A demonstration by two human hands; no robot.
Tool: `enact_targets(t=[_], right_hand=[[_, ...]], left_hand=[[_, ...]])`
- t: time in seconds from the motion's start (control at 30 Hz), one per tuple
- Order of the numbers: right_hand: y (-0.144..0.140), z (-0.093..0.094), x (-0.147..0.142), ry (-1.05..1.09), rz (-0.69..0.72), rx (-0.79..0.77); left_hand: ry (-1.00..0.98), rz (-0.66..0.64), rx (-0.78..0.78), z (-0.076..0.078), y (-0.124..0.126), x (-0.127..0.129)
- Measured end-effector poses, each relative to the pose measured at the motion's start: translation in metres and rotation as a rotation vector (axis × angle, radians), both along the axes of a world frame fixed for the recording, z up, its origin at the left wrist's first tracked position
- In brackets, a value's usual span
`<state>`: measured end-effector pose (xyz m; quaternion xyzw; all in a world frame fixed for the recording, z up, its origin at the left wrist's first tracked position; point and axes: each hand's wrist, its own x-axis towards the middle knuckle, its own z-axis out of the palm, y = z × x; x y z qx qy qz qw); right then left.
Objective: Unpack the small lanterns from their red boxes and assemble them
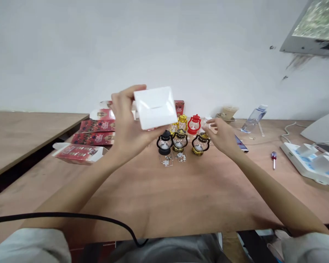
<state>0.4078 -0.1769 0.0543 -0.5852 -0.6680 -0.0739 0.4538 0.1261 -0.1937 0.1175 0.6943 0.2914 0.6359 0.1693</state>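
My left hand (130, 124) is raised above the table and grips a small white box (155, 109) by its sides, one flap-like face turned toward me. Behind the lanterns' right end, my right hand (222, 136) reaches in with thumb and fingers apart, close to a bronze-black lantern (200, 144). A second bronze-black lantern (180, 140) and a black lantern (165, 142) stand to the left. Farther back are a red lantern (194, 124) and gold lanterns (182, 121). Small pieces with thin wire loops (166, 161) lie in front of the black one.
Red printed boxes (94, 138) lie at the left, one open box (79, 152) nearest. To the right are a phone (241, 143), a clear bottle (254, 118), a cup (229, 112), a screwdriver (273, 159) and a power strip (308, 162). A black cable (98, 217) crosses the foreground.
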Motion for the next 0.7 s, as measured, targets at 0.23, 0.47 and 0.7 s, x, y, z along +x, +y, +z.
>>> enact_targets(t=[0.23,0.47,0.7], right_hand=[[-0.057,0.064,-0.077,0.196,0.297,0.271],[-0.052,0.053,-0.115,0.095,0.259,0.193],[-0.042,0.050,-0.110,0.339,0.527,-0.082]], left_hand=[[0.226,0.406,0.457,-0.011,0.008,0.026],[0.346,0.593,0.605,-0.031,0.039,0.016],[0.486,0.648,0.780,-0.037,0.052,0.009]])
